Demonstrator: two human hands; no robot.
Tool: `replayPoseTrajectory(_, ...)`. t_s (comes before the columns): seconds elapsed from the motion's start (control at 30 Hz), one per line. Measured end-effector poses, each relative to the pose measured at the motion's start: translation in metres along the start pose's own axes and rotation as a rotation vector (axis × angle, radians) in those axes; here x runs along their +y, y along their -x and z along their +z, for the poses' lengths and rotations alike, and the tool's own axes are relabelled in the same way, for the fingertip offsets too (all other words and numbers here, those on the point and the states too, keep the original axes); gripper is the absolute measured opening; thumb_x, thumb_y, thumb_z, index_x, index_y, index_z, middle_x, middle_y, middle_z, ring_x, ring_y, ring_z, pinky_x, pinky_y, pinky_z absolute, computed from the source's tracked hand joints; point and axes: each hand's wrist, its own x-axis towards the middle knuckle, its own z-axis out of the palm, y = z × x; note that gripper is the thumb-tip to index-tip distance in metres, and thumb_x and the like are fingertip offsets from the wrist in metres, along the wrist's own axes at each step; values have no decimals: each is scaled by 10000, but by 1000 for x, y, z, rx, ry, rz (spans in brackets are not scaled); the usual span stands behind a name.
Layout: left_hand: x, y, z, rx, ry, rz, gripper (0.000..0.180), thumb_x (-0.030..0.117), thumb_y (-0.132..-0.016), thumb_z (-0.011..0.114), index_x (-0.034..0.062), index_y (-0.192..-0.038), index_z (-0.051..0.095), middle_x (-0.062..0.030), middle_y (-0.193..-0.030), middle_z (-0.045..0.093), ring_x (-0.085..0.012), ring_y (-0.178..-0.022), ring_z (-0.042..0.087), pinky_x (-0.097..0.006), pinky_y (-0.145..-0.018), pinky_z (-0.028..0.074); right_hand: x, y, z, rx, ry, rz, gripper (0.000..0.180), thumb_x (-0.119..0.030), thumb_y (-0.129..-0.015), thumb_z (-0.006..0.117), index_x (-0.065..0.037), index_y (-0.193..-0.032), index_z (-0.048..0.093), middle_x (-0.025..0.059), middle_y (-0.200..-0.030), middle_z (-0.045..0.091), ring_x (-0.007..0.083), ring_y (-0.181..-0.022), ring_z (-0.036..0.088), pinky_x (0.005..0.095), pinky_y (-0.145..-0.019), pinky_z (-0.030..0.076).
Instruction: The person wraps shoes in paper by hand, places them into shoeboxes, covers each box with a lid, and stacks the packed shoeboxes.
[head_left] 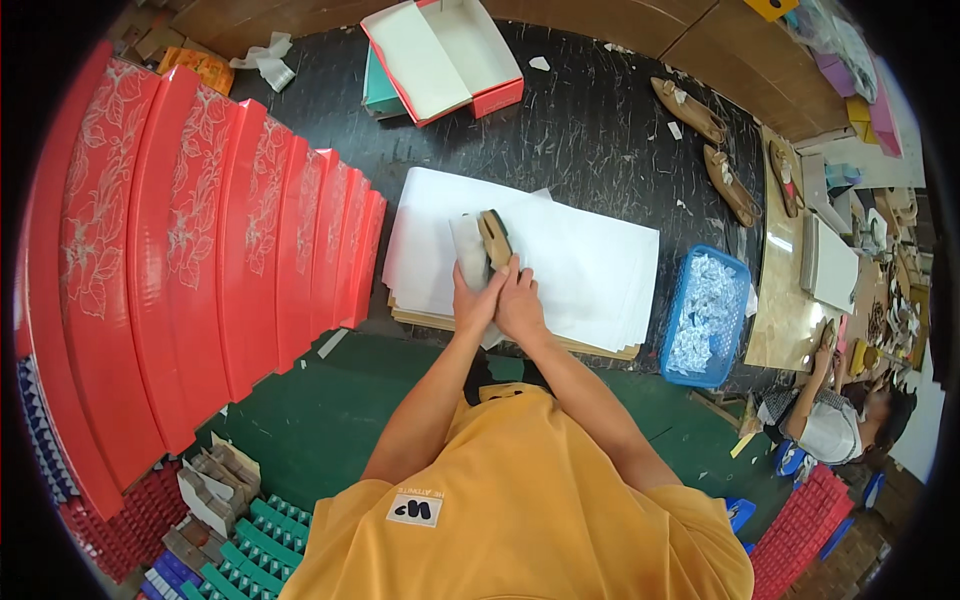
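Note:
My left hand (474, 304) is closed around a whitish, paper-like wrap (467, 248) and the near end of a tan shoe (494, 238). The shoe's dark edge shows, and its far end points away from me. My right hand (520, 304) is closed too, its fingers pressed at the near end of the same shoe. Whether a second shoe sits inside the wrap I cannot tell. Both hands are over a stack of white paper sheets (590, 270) on the black marbled table (575, 130).
Red patterned boxes (230, 240) stand in a tall stack at left. An open shoebox (490, 95) is at the far side. A blue basket (740, 330) of crumpled paper and a pair of tan flats (728, 187) are at right. Another person (835, 420) works farther right.

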Motion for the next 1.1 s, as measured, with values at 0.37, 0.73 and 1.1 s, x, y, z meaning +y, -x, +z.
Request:
replayPoseTrajectory(0.37,12,9,3,194,-453,41,1086,474,-746,853,10,-1555,295,-250,-1439,527,-379,-1293,549,-443,-1086,430,78,-43,-29,-234,-549,105,366,-296,-795,765,-54,-1067,726,256,-1375,567,435,-1219,568,486,-1004,479)
replayPoseTrajectory(0.73,27,11,13,166,-239,19,1040,326,-816,844,-11,-1577,219,-223,-1512,437,-330,-1365,464,-399,-1139,383,81,-56,-46,-554,-941,172,404,-289,-835,788,-18,-1130,738,281,-1285,618,399,-1178,604,436,-969,508)
replayPoseTrajectory(1.1,68,2,21,91,-711,23,1180,366,-735,894,-35,-1569,163,-284,-1438,484,-393,-1369,477,-468,-1132,410,104,-51,-75,-632,-1277,217,684,-238,-910,740,-4,-1478,441,190,-1411,550,289,-1318,543,423,-1050,486)
